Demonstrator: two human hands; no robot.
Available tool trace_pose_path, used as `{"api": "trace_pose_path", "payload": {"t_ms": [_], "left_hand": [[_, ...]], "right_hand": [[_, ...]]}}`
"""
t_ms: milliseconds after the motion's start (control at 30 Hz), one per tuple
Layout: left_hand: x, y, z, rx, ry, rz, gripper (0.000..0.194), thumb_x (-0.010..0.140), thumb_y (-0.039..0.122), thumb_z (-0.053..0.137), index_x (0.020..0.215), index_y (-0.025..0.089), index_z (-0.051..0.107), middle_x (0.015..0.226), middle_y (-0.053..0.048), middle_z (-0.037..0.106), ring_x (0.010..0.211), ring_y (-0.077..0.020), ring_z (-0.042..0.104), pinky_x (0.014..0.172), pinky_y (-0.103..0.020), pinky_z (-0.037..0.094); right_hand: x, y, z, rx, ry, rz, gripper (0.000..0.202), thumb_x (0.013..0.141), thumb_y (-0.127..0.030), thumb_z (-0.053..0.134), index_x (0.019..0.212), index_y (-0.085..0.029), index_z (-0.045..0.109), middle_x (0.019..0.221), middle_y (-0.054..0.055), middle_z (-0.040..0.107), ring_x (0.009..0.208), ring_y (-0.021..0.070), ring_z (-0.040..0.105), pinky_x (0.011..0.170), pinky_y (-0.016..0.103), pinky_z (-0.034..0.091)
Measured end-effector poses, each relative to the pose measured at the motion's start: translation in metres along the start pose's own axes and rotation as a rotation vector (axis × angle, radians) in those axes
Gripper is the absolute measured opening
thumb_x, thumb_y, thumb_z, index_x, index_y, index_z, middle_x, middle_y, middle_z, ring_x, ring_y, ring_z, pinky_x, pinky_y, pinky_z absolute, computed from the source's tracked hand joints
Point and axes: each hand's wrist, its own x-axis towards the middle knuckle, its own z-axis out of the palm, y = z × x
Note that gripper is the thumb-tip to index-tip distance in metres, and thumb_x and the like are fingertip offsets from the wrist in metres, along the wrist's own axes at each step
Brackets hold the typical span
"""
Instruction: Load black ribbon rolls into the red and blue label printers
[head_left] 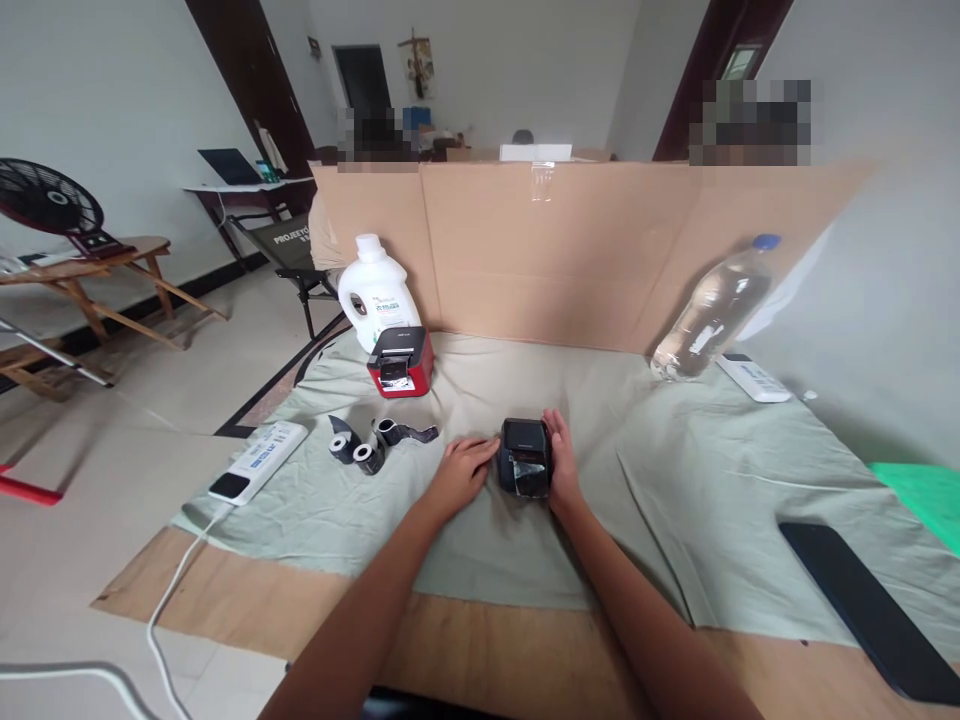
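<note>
A small black thermal printer (525, 440) stands on the cloth between my two hands, with a shiny dark strip of paper at its front slot. My left hand (466, 472) lies to its left, palm down, the fingers stretched out and their tips at the printer's side. My right hand (564, 466) is held along the printer's right side, its fingers reaching up the edge; part of its grip is hidden. Left of my left hand lie several small rolls of dark label paper (368, 458), one with a loose tail. Behind them sits a red and black printer (405, 362).
A white detergent jug (379, 290) and a tilted clear bottle (712, 315) stand before a cardboard screen (540, 260). White power strips (262, 460) lie left and right. A black phone-like slab (862, 600) rests near the right front edge. People sit beyond the screen.
</note>
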Motion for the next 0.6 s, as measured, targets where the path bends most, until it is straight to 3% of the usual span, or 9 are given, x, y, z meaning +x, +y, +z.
{"api": "trace_pose_path", "payload": {"t_ms": [600], "left_hand": [[-0.0004,0.0011,-0.0014,-0.058,0.027,0.003,0.057,0.089,0.009,0.05,0.141,0.032,0.057,0.14,-0.002,0.063,0.13,-0.0229,0.053,0.115,-0.045,0.034]], "right_hand": [[-0.0033,-0.0059,0.0,-0.064,-0.003,0.006,0.064,0.09,-0.056,0.054,0.147,-0.027,0.046,0.152,0.006,0.05,0.144,0.0234,0.04,0.122,0.049,0.026]]}}
